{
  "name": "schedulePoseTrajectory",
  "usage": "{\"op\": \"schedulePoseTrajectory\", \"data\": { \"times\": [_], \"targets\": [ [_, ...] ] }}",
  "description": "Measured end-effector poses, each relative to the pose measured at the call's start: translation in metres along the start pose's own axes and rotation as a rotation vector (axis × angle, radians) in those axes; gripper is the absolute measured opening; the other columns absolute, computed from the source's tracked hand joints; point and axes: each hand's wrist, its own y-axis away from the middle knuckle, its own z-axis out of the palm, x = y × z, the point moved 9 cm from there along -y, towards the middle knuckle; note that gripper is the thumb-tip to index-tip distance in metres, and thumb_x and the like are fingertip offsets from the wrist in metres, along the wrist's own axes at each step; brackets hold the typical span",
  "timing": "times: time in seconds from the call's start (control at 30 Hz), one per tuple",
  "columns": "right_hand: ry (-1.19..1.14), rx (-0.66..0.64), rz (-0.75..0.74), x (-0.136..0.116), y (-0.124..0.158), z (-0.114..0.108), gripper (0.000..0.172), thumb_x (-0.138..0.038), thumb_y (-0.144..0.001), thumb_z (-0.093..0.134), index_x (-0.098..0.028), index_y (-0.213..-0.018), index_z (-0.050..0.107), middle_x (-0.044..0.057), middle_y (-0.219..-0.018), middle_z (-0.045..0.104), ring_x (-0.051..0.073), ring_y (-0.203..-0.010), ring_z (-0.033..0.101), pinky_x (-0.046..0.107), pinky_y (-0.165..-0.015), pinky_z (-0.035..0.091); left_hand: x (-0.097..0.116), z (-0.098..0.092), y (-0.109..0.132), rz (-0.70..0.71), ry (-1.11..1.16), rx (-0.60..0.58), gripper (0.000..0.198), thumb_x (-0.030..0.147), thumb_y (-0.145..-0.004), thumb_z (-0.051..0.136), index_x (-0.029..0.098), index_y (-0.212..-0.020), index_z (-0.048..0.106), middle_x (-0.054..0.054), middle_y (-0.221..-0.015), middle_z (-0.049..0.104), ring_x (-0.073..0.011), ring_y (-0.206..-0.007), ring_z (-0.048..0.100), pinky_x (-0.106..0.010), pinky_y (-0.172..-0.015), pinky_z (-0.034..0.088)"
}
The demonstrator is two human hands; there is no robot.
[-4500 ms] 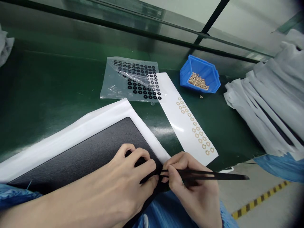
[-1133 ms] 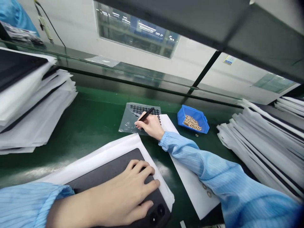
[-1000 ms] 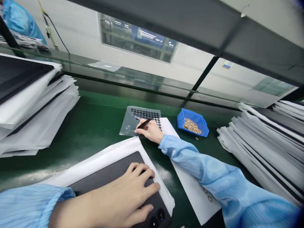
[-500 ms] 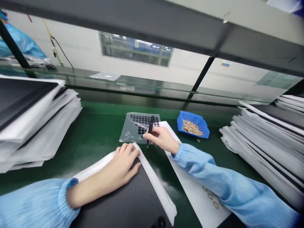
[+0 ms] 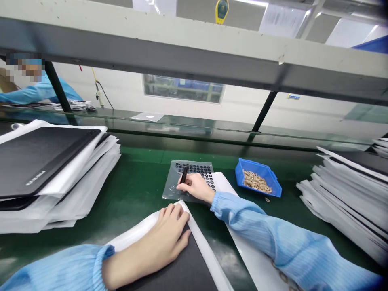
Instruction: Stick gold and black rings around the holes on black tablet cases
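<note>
My left hand (image 5: pixel 169 234) rests on the far corner of a black flat panel (image 5: pixel 184 266) with white wrapping (image 5: pixel 133 224) around its edges. Its thumb is apart and its fingers lie over the corner. In my right hand (image 5: pixel 195 186) black tweezers (image 5: pixel 184 175) are pinched, held nearly upright over a clear plastic sheet (image 5: pixel 172 188). Rows of small black rings (image 5: pixel 198 169) sit on that sheet. The tweezer tips are hidden by my fingers. Beneath my right forearm lies a long white paper (image 5: pixel 242 242) with a few tan rings (image 5: pixel 283 277) on it.
A blue bin (image 5: pixel 274 186) of tan rings stands right of the sheet, with one loose ring (image 5: pixel 267 199) beside it. Stacks of wrapped panels rise at left (image 5: pixel 91 178) and right (image 5: pixel 342 202). A shelf beam (image 5: pixel 194 60) crosses above. A co-worker (image 5: pixel 39 89) is at far left.
My right hand has moved the tweezers leftward over the plastic sheet, clear of its near edge. My left hand stays on the panel. The camera view has tilted upward.
</note>
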Motion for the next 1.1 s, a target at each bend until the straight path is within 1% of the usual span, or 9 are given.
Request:
{"op": "schedulePoseTrajectory", "data": {
  "times": [0.2,0.3,0.47,0.6,0.7,0.83,0.93,1.0,1.1],
  "targets": [
    [0.016,0.075,0.049,-0.009,0.009,-0.027,0.018,-0.030,-0.084,0.055,-0.014,-0.084,0.062,0.006,-0.079,0.069,0.019,-0.074,0.067,0.027,-0.069,0.051,-0.005,-0.004,-0.004,-0.014,0.056,0.063,0.016,0.024,-0.090,0.040,0.018,-0.102,0.050,-0.008,-0.104,0.050,-0.0240,-0.091,0.046,-0.043,-0.079,0.044],
    [0.036,-0.008,0.077,-0.019,0.036,-0.033,0.023,-0.033,-0.086,0.052,-0.015,-0.074,0.061,0.004,-0.073,0.067,0.017,-0.070,0.063,0.027,-0.067,0.048,-0.019,-0.008,-0.006,-0.086,0.053,0.106,0.024,0.028,-0.090,0.041,0.015,-0.108,0.048,-0.011,-0.105,0.050,-0.0270,-0.096,0.046,-0.046,-0.082,0.041],
    [0.071,-0.178,0.151,-0.023,0.101,-0.017,0.009,-0.020,-0.080,0.056,-0.017,-0.072,0.058,-0.002,-0.063,0.057,0.013,-0.059,0.051,0.024,-0.057,0.038,-0.040,-0.011,-0.008,-0.187,0.079,0.115,0.025,0.032,-0.091,0.039,0.012,-0.103,0.049,-0.012,-0.100,0.053,-0.0276,-0.092,0.050,-0.045,-0.081,0.041],
    [0.095,-0.181,0.223,-0.010,0.125,-0.005,0.023,-0.029,-0.081,0.056,-0.017,-0.062,0.049,-0.004,-0.055,0.046,0.011,-0.053,0.042,0.024,-0.050,0.029,-0.036,-0.017,-0.010,-0.171,0.108,0.109,0.022,0.028,-0.092,0.035,0.019,-0.075,0.046,-0.005,-0.077,0.052,-0.0211,-0.074,0.050,-0.036,-0.070,0.043],
    [0.075,-0.192,0.228,-0.007,0.127,0.002,0.032,-0.037,-0.080,0.057,-0.018,-0.059,0.042,-0.005,-0.055,0.040,0.010,-0.052,0.036,0.024,-0.049,0.025,-0.027,-0.025,-0.009,-0.148,0.142,0.148,0.025,0.028,-0.094,0.029,0.021,-0.072,0.039,-0.003,-0.076,0.048,-0.0184,-0.070,0.048,-0.034,-0.067,0.042],
    [-0.072,-0.287,0.211,-0.019,0.134,0.015,0.037,-0.043,-0.073,0.065,-0.018,-0.060,0.041,-0.006,-0.056,0.037,0.009,-0.053,0.033,0.023,-0.049,0.024,-0.021,-0.031,-0.003,-0.175,0.228,0.185,0.026,0.032,-0.096,0.025,0.022,-0.073,0.031,0.001,-0.070,0.044,-0.0145,-0.060,0.042,-0.029,-0.059,0.039],
    [-0.228,-0.294,0.311,-0.021,0.145,0.023,0.041,-0.040,-0.060,0.077,-0.020,-0.069,0.042,-0.007,-0.061,0.042,0.009,-0.055,0.037,0.022,-0.048,0.027,-0.022,-0.034,-0.001,-0.216,0.307,0.196,0.027,0.036,-0.097,0.025,0.023,-0.073,0.028,0.003,-0.067,0.041,-0.0131,-0.057,0.037,-0.028,-0.056,0.035],
    [-0.456,-0.290,0.370,-0.023,0.151,0.031,0.045,-0.039,-0.058,0.078,-0.021,-0.078,0.042,-0.005,-0.070,0.050,0.011,-0.061,0.045,0.022,-0.053,0.036,-0.026,-0.036,-0.002,-0.247,0.369,0.174,0.028,0.038,-0.096,0.026,0.023,-0.074,0.029,0.004,-0.065,0.039,-0.0128,-0.057,0.036,-0.027,-0.056,0.034],
    [-0.735,-0.255,0.329,-0.027,0.150,0.033,0.046,-0.041,-0.063,0.075,-0.022,-0.085,0.040,-0.003,-0.080,0.054,0.016,-0.075,0.055,0.028,-0.068,0.045,-0.035,-0.039,-0.007,-0.284,0.484,0.092,0.029,0.043,-0.094,0.033,0.021,-0.076,0.038,0.003,-0.068,0.045,-0.0137,-0.062,0.043,-0.026,-0.059,0.036]
  ]
}}
